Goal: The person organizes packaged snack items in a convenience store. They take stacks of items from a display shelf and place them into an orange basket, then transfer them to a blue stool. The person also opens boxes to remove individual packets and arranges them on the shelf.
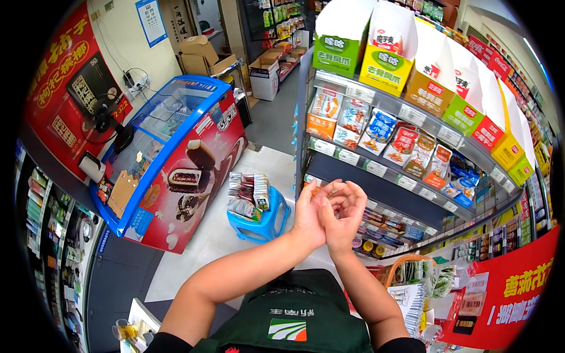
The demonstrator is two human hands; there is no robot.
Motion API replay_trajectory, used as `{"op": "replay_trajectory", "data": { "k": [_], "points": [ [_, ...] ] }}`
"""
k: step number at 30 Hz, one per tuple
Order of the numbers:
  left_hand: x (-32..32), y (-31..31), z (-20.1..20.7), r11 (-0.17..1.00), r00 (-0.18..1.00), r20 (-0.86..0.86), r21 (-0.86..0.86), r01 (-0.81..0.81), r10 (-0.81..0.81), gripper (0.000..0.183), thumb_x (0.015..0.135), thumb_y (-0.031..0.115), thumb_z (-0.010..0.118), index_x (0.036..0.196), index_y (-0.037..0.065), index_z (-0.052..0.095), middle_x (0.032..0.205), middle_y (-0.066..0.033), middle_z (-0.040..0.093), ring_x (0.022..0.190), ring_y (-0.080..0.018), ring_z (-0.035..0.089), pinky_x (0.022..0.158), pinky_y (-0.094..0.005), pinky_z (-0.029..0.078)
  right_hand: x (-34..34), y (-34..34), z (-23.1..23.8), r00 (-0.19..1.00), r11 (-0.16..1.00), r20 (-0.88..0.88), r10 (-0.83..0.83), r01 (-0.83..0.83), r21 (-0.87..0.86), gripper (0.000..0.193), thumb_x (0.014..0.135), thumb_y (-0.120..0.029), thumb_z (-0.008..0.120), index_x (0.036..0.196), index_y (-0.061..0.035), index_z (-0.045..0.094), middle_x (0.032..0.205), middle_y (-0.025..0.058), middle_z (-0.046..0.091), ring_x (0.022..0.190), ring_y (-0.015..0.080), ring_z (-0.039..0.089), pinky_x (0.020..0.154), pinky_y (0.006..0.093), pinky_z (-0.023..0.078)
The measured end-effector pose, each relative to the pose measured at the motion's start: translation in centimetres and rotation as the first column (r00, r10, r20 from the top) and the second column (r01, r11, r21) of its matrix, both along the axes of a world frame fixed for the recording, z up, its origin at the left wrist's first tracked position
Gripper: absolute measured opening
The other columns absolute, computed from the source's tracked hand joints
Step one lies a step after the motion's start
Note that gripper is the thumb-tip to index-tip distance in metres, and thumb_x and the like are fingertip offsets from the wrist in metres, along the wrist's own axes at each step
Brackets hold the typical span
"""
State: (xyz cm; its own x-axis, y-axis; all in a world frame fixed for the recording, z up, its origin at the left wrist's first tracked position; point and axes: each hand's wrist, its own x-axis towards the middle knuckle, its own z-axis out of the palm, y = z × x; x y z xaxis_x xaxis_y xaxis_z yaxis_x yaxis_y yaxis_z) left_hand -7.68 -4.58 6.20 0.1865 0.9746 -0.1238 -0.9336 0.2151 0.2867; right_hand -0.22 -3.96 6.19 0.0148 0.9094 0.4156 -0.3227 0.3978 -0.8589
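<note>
My left hand (308,219) and my right hand (346,222) are held together in front of my dark green apron (288,315), touching along the palms. The fingers of both curl inward, and no object shows between them; part of the left fingers is behind the right hand. Just beyond them stands a shelf rack with snack packets (402,145) hung or stood in rows. Open display boxes (385,67) in green, yellow and brown line its top. Left of my hands, a blue plastic stool (262,228) carries boxes of upright packets (249,192).
A chest freezer (200,159) with a blue rim stands on the left, a small black fan (115,123) on it. Cardboard boxes (206,54) are at the back. A basket (391,272) and more packets (424,277) lie close on my right, beside a red panel (512,294).
</note>
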Motion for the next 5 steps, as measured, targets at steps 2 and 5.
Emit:
{"op": "replay_trajectory", "data": {
  "k": [2,5],
  "points": [
    [-0.4,-0.2,0.8,0.998,0.999,0.016,-0.041,-0.038,0.039,0.054,0.090,0.052,0.037,0.114,0.006,0.052,0.099,-0.0065,0.059,0.089,-0.0183,0.054,0.088,-0.0332,0.040,-0.8,-0.3,0.4,1.000,1.000,-0.001,0.022,-0.022,0.016,0.052,0.077,0.007,0.062,0.121,-0.0037,0.036,0.106,0.0068,0.052,0.074,0.0070,0.052,0.063,0.0190,0.041],
    [-1.1,-0.3,1.5,0.998,0.981,0.191,0.061,0.005,-0.016,0.053,0.090,0.048,0.034,0.094,0.002,0.060,0.089,-0.0139,0.064,0.084,-0.0280,0.060,0.083,-0.0406,0.047,-1.1,0.1,-0.1,0.998,0.998,0.014,0.058,-0.058,0.013,0.056,0.076,0.002,0.065,0.123,-0.0030,0.034,0.110,0.0096,0.053,0.078,0.0087,0.056,0.066,0.0194,0.044]
  ]
}}
